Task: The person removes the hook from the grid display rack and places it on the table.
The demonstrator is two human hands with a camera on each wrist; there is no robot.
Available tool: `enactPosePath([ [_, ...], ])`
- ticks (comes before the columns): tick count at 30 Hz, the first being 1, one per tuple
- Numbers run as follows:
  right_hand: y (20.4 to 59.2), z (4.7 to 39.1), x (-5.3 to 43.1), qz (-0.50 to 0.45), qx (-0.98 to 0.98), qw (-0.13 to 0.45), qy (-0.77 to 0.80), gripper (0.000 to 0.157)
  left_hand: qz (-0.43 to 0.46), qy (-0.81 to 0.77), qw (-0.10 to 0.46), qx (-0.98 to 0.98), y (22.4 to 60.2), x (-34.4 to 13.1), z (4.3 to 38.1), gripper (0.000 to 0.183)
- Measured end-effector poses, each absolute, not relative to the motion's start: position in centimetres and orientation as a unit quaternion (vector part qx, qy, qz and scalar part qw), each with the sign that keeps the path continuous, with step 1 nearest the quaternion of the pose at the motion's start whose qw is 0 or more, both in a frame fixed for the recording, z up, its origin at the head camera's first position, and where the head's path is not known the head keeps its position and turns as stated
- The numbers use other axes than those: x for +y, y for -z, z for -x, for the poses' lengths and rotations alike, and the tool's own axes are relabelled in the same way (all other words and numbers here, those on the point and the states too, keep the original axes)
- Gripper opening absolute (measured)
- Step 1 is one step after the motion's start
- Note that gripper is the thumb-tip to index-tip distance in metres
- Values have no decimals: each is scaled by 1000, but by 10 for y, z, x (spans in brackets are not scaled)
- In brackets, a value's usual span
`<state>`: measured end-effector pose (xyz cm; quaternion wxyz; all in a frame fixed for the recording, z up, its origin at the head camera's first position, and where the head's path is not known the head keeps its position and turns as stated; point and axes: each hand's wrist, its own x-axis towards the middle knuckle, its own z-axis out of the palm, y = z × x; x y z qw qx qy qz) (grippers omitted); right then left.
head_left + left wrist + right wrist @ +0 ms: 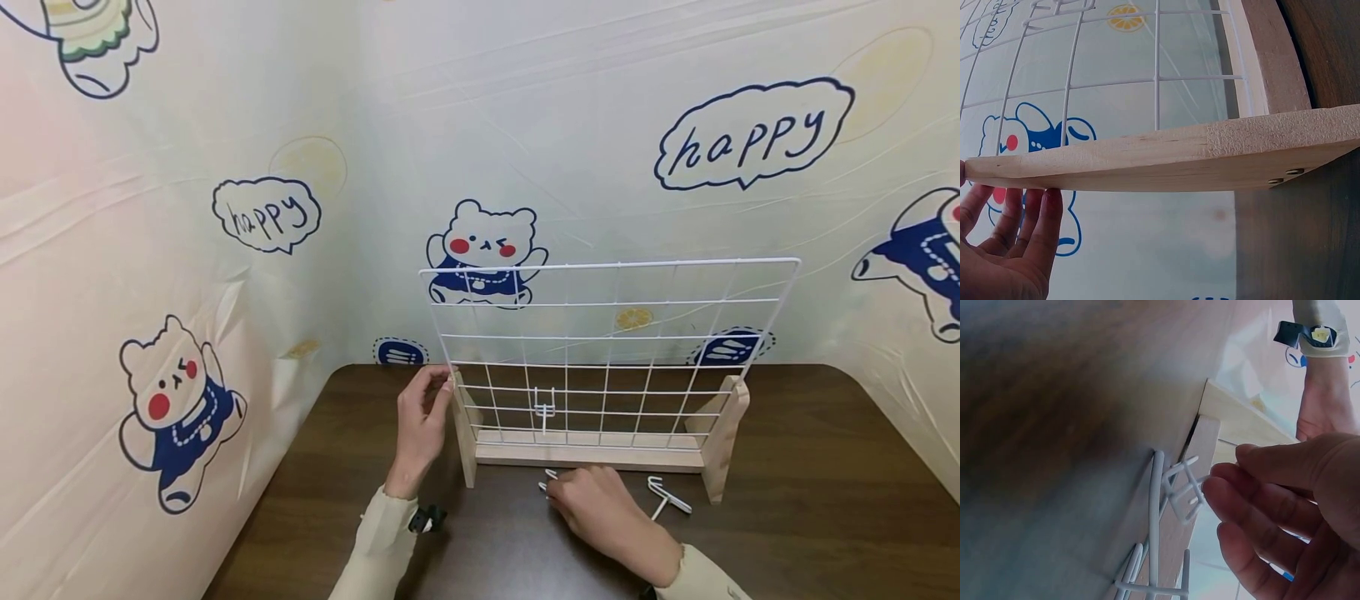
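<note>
A white wire grid rack point(611, 337) stands upright on the table between two wooden side posts. At the left post point(467, 446), my left hand point(422, 421) holds the upper end, fingertips against its outer face in the left wrist view. My right hand point(600, 508) is low in front of the rack, pinching a small white wire hook point(1185, 490) at its fingertips; part of that hook is hidden by the fingers. Another white hook point(670, 497) lies on the table just right of this hand. A further hook point(545, 408) hangs on the lower grid, left of the middle.
The dark wood table point(825, 467) extends on both sides of the rack. Behind it hangs a pale printed sheet point(600, 167) with bears and lettering. The right wooden post point(723, 450) and a wooden crossbar point(585, 452) form the rack's base.
</note>
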<state>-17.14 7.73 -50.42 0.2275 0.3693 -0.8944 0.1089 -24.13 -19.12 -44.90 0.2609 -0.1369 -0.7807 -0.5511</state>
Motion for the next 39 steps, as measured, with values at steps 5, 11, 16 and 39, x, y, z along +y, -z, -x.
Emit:
enactPosePath([
  [5,505,170,77,-368,-897,219,-109,26,136,552,261,-780,449,-191,241,18],
  [11,504,170,77,-373,-899,201,-111,29,134,551,261,-782,448,-191,240,18],
  [16,504,168,77,-378,-900,186,-109,34,129,550,258,-784,448,-191,240,18],
  [39,507,165,76,-384,-908,135,-96,28,135,551,263,-780,450,-191,241,18],
])
